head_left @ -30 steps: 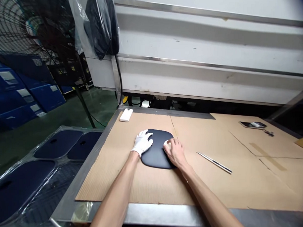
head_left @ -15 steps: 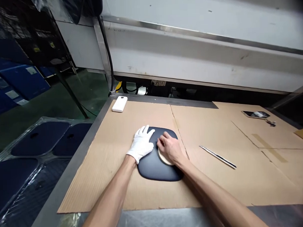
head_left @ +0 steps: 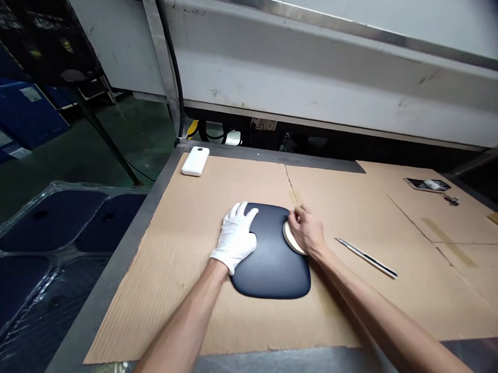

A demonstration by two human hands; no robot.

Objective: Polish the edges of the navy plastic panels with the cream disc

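Note:
A dark blue, smooth padded panel [head_left: 272,262] with rounded corners lies on brown cardboard [head_left: 170,265]. My left hand [head_left: 235,238], in a white glove, rests flat on the panel's left side with its fingers spread. My bare right hand [head_left: 306,229] is closed on a round cream-coloured disc [head_left: 294,240] at the panel's right edge. The hand and arm cover part of the disc. To the right of that hand, a slim knife-like tool [head_left: 366,258] lies on the cardboard.
A white device [head_left: 196,161] sits at the cardboard's back left corner. A phone [head_left: 427,184] and small keys [head_left: 451,200] lie at the back right. Plastic-wrapped dark panels [head_left: 52,220] are left of the table; a white machine panel [head_left: 310,70] rises behind.
My right hand has moved right with the disc, from the middle of the panel to its right edge. My left hand stays on the panel. The view has shifted slightly.

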